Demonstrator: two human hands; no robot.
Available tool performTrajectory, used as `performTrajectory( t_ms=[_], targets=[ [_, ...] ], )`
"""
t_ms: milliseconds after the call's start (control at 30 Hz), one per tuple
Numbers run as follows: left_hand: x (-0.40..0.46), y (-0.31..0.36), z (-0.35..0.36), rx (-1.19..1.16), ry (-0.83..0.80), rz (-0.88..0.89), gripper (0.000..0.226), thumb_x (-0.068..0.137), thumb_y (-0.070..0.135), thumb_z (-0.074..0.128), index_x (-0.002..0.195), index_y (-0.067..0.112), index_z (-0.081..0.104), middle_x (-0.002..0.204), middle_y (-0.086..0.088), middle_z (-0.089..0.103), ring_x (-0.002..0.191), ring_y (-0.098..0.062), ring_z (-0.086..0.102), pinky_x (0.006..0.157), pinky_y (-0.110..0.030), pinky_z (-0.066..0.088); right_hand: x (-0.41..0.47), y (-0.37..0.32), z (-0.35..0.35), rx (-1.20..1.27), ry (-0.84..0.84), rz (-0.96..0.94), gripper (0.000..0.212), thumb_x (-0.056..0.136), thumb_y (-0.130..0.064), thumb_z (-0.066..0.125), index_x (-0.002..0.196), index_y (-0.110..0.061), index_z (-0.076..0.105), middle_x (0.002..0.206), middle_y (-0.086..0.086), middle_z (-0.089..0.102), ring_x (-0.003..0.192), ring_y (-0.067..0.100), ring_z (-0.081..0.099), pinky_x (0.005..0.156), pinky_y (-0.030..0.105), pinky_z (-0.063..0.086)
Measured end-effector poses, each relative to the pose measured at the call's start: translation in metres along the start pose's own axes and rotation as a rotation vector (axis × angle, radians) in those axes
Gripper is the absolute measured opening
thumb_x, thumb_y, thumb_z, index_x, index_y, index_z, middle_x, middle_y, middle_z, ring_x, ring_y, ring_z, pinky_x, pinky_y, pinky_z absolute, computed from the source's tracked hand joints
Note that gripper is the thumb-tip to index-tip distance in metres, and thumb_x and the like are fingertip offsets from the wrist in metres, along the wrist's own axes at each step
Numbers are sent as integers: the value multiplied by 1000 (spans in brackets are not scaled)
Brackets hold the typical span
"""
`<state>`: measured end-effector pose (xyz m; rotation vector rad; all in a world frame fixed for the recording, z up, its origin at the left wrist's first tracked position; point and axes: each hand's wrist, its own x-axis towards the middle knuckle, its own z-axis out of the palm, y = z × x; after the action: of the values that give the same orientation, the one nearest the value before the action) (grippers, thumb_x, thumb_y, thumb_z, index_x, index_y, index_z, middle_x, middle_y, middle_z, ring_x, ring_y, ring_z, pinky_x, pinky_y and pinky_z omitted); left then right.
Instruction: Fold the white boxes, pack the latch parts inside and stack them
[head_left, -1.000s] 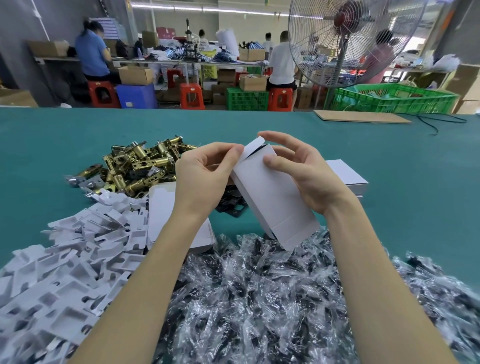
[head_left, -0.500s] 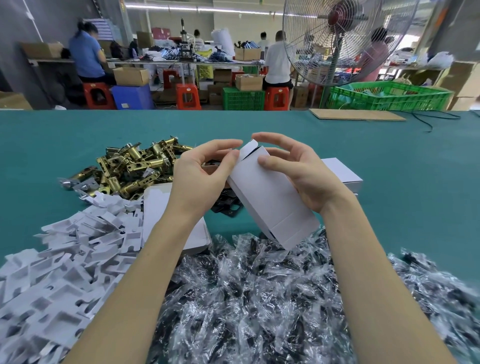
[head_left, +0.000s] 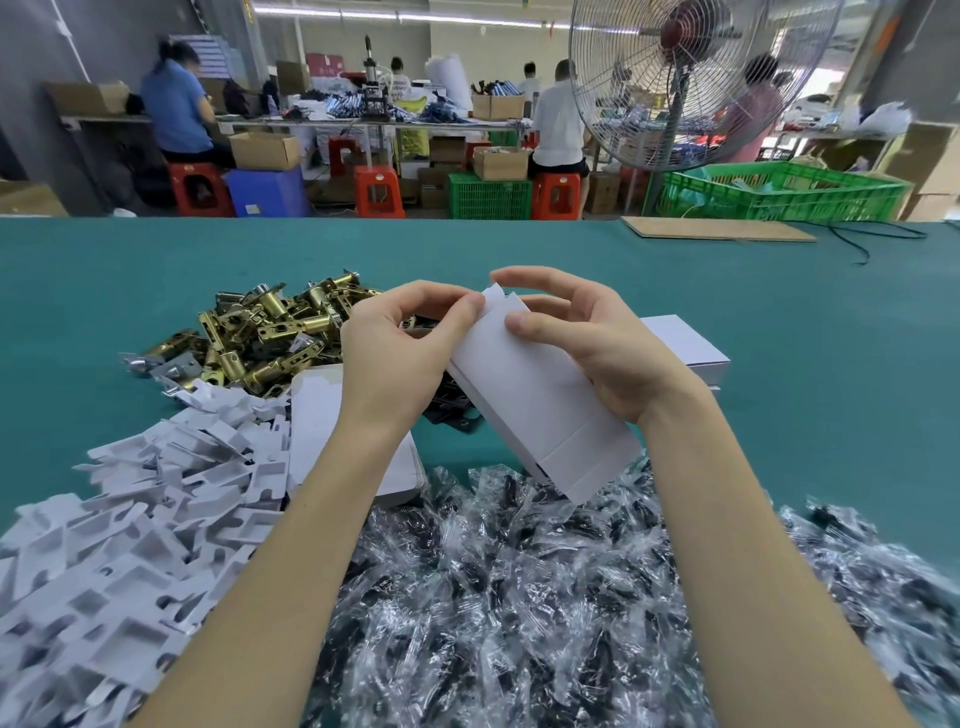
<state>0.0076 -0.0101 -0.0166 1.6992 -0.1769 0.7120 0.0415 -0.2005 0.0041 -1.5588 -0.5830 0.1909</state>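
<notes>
Flat white box stack (head_left: 322, 415) partly hidden behind left forearm (head_left: 291, 545).

Both hands holding a box above the middle of the table

The box (head_left: 540, 410) is sitting between the left hand (head_left: 400, 358) and right hand (head_left: 597, 348), over the table (head_left: 779, 364); latch parts (head_left: 270, 332) are lying behind-left, card inserts (head_left: 130, 519) near-left, bagged parts (head_left: 519, 597) nearest (under the forearms), flat boxes (head_left: 322, 415) lying beneath the left wrist, finished boxes (head_left: 685, 348) sitting behind the right hand, a fan (head_left: 685, 83) standing beyond the far edge
</notes>
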Motion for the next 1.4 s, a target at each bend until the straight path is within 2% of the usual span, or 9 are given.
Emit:
performTrajectory(
  t_ms=[100,367,567,733,867,1100,1200,1333,1400],
  targets=[
    [-2,0,4,-17,34,-7,8,87,28,79,81,33,79,79,13,76,76,-3,69,69,-20,52,0,-2,0,-26,7,2,33,96,-19,71,128,-27,69,112,0,77,94,16,72,79,30,57],
    [-2,6,6,-179,3,-160,11,86,29,81,75,31,80,79,9,76,72,-6,67,73,-39,58,-2,-7,-1,-32,-8,-15,31,97,-16,69,127,-22,69,111,1,77,94,16,72,78,28,58],
    [-1,9,5,-236,-5,-217,11,85,30,82,74,29,81,80,6,76,77,-11,67,77,-40,57,-2,-8,1,-37,-19,-12,31,98,-17,68,129,-21,68,111,0,77,95,14,72,77,26,57],
    [-2,8,4,-210,-16,-197,10,85,32,82,75,29,80,79,7,76,74,-9,67,73,-37,57,-2,-8,0,-61,-22,-3,31,98,-16,67,129,-21,67,112,1,77,96,15,72,80,28,57],
    [-1,5,4,-159,15,-123,10,84,33,82,74,32,79,78,8,76,69,-6,67,65,-26,53,-1,-10,3,-102,-30,-11,32,100,-13,65,131,-21,65,114,4,76,97,16,71,82,30,58],
    [0,2,3,-130,31,-130,16,84,27,83,69,30,77,76,10,75,67,-2,65,63,-17,50,0,-9,6,-154,-20,4,30,100,-17,66,129,-26,67,112,2,77,95,16,71,83,31,58],
    [1,4,1,-108,5,-119,18,86,26,81,69,29,76,76,10,75,68,-2,65,64,-18,51,0,-9,5,-140,-10,3,30,99,-16,67,127,-26,68,111,-1,77,95,15,72,81,29,57],
    [2,5,0,-93,-35,-156,18,87,27,80,70,27,74,75,10,73,69,-5,64,68,-29,55,0,-10,5,-133,-1,-6,30,98,-14,68,126,-25,69,113,-1,77,96,13,72,83,29,58],
    [2,4,2,-48,-2,-147,16,87,26,80,73,25,73,73,11,72,69,-4,64,66,-25,53,1,-10,8,-178,9,-12,29,99,-12,66,125,-25,69,112,0,77,95,13,71,86,32,58]
  ],
)
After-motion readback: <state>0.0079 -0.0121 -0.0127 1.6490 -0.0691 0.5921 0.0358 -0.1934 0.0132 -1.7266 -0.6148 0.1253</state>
